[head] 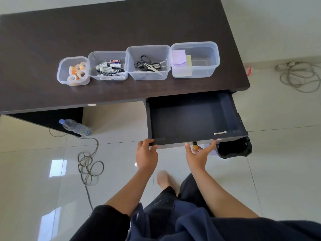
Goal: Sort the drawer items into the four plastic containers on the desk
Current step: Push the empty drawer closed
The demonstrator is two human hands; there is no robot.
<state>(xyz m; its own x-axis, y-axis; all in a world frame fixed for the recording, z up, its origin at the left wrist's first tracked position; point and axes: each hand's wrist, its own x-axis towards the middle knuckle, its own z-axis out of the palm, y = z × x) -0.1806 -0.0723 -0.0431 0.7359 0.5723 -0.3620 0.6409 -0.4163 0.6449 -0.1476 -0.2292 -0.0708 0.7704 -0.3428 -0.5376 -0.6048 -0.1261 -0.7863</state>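
Note:
The dark drawer (192,119) stands pulled out under the desk's right end, and its inside looks bare. My left hand (146,154) grips the drawer's front edge at its left corner. My right hand (198,154) is spread open against the front panel, its fingers straight around a small round knob (195,147). On the desk stand four clear containers in a row: one with tape rolls (76,71), one with batteries (108,67), one with scissors (147,64) and one with sticky notes (180,60).
The dark desk (86,32) fills the upper view. A water bottle (74,126) stands under it, and grey cables (88,164) lie coiled on the tiled floor. A black bin bag (234,147) sits right of the drawer. More cable (298,75) lies at far right.

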